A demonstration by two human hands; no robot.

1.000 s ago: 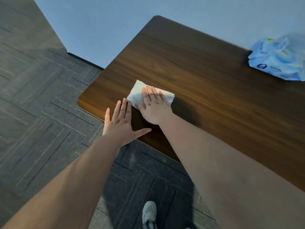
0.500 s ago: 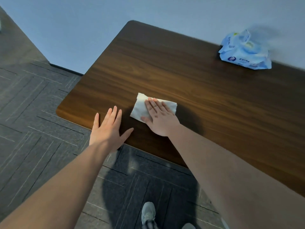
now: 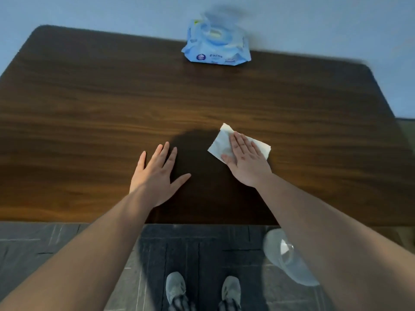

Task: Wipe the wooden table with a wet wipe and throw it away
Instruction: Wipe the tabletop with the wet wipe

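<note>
Pressing flat on the white wet wipe (image 3: 226, 143), the right hand (image 3: 246, 161) lies open, fingers together; the left hand (image 3: 157, 173) rests open on the wooden bench (image 3: 89, 113). A blue wipes pack (image 3: 215, 47), lid raised, sits at the far edge.

A blue wipes pack (image 3: 216, 47) sits against the wall (image 3: 314, 23). Grey shoes (image 3: 176, 288) stand on dark floor tiles (image 3: 45, 243).
</note>
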